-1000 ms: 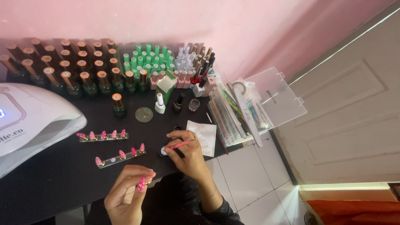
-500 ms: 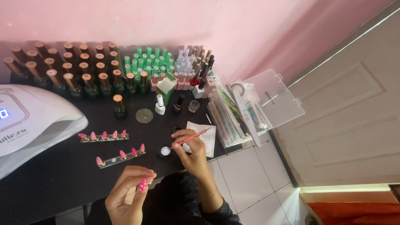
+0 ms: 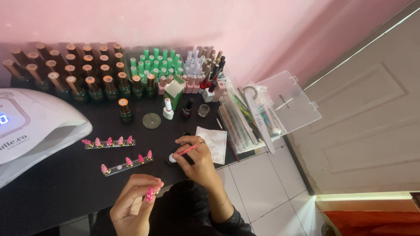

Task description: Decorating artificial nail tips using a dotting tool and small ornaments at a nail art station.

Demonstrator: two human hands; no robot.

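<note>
Matte black table (image 3: 65, 183), glossy pointed pink nail (image 3: 149, 193)

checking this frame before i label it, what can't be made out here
Head view only:
- White dome-shaped nail lamp: cut off by the left edge.
- Small round white pot: contents too small to tell; the right hand covers part of it.
- Tip of the thin pink tool: too fine to tell whether it touches the pot.
- Pink false nail in the left hand: its mount is hidden by the fingers.
</note>
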